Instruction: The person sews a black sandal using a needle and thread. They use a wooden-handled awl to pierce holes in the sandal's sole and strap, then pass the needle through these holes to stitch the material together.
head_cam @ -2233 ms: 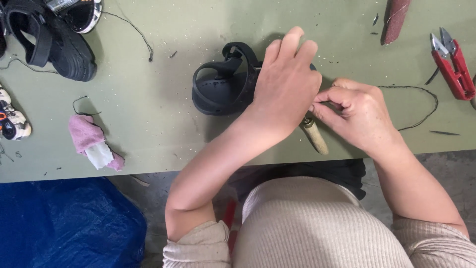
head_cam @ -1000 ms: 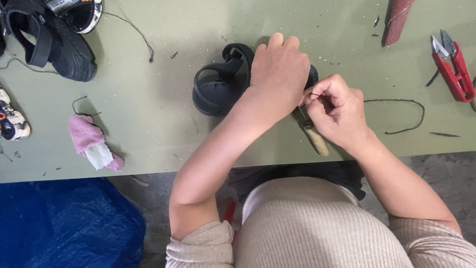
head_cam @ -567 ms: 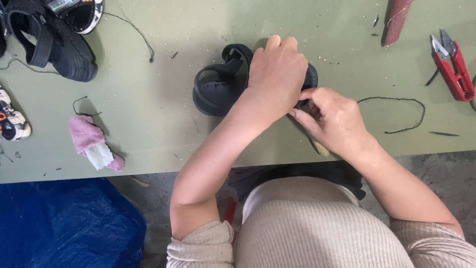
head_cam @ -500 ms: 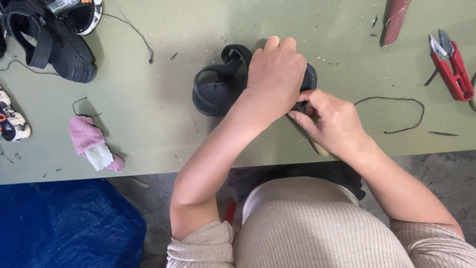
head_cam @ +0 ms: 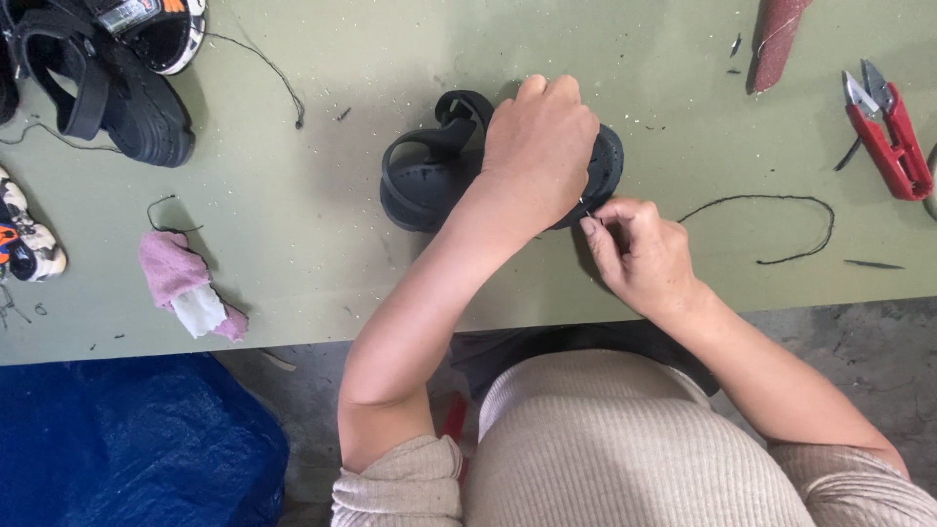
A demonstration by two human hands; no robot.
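A small black sandal [head_cam: 429,171] lies on the green table [head_cam: 322,263], straps to the left. My left hand [head_cam: 539,146] presses down over its right half and grips it. My right hand [head_cam: 639,256] sits just below and right of the sandal's edge, fingers pinched on a thin needle at the sole's rim. A black thread [head_cam: 771,220] trails from that hand in a loop across the table to the right.
Red thread snips [head_cam: 883,137] lie at the far right, a reddish-brown tool [head_cam: 776,39] at the top. A pink and white rag [head_cam: 185,288] lies at the left, black sandals [head_cam: 107,78] at the top left. Blue sheeting [head_cam: 127,449] lies on the floor.
My right hand moved left, in against the sandal's edge. The wooden-handled tool it held is out of sight. The thread loop drew shorter.
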